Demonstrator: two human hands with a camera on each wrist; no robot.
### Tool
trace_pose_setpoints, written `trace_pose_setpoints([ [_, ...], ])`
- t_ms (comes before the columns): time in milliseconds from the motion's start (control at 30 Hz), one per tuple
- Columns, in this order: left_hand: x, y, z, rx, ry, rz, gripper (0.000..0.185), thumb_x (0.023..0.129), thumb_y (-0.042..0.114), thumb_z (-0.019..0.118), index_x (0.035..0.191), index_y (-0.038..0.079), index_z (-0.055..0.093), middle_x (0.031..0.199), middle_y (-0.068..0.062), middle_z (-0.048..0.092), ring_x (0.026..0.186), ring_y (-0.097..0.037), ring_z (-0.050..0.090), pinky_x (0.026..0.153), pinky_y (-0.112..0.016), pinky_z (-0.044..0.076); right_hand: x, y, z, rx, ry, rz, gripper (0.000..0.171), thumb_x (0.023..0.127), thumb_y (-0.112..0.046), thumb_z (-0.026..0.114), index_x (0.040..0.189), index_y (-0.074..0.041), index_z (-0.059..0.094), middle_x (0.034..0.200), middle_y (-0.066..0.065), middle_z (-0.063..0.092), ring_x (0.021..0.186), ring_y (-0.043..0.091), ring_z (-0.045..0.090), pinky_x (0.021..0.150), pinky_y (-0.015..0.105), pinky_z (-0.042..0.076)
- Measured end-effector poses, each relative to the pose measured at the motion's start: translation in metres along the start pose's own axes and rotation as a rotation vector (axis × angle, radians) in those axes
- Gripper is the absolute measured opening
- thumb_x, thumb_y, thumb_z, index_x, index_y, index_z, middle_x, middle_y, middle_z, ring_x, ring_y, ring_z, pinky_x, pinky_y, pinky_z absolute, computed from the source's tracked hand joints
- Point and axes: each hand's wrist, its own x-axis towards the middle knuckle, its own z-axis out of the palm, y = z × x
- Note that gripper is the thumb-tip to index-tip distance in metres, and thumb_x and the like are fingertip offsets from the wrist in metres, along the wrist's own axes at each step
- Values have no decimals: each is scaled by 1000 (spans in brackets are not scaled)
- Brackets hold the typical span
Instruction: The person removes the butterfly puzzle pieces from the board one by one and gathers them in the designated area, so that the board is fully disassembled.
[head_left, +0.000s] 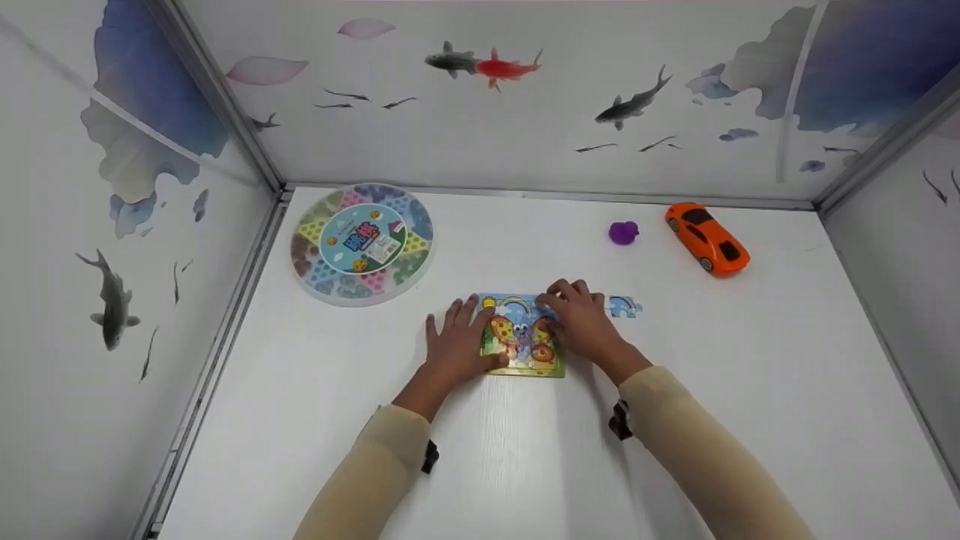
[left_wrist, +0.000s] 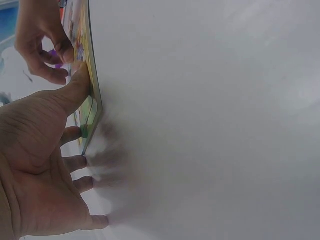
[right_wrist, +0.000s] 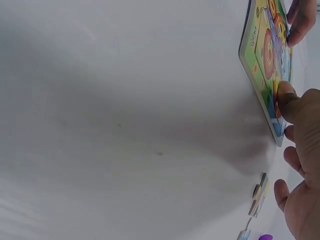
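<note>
A small butterfly jigsaw board [head_left: 523, 339] lies flat on the white table [head_left: 525, 450]. My left hand [head_left: 452, 346] lies spread on the table beside the board's left edge, its thumb [left_wrist: 80, 86] pressing on the board [left_wrist: 92, 102]. My right hand [head_left: 579, 321] rests over the board's right side, fingers loosely bent. Its thumb [right_wrist: 286, 100] presses on the picture [right_wrist: 266, 60], and I see no piece in its fingers. A loose blue puzzle piece [head_left: 624, 306] lies just right of that hand, also seen as loose pieces [right_wrist: 259, 196] in the right wrist view.
A round clear game box [head_left: 362, 242] sits at the back left. A purple lump [head_left: 622, 232] and an orange toy car [head_left: 706, 237] lie at the back right. Walls with painted fish close in the table on three sides.
</note>
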Motion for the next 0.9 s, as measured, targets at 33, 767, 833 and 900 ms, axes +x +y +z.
trace_pose_setpoints([
  [33,0,0,0,6,0,-2,93,96,58,81,171,20,41,185,-13,24,172,-39,18,133,-78,12,0,-1,0,2,2,-6,35,107,-24,75,142,-18,72,144,11,62,135,37,52,110,70,44],
  [767,-4,3,-5,-10,8,0,90,97,56,81,170,20,43,184,-12,26,172,-39,19,134,-77,12,4,-10,0,11,-50,2,39,110,-16,69,148,-20,66,144,14,54,132,37,45,115,67,40],
  [833,-3,3,-4,-22,-2,-5,90,97,55,81,171,20,42,185,-11,24,173,-38,17,134,-77,10,4,-9,1,17,-58,8,38,110,-17,69,148,-21,66,143,14,53,132,36,44,115,66,39],
  [900,-1,2,-3,-31,-6,-8,90,97,55,81,171,20,42,185,-11,23,173,-38,16,134,-77,9,4,-9,0,21,-63,14,38,110,-17,70,148,-21,67,143,13,53,132,36,44,115,66,38],
])
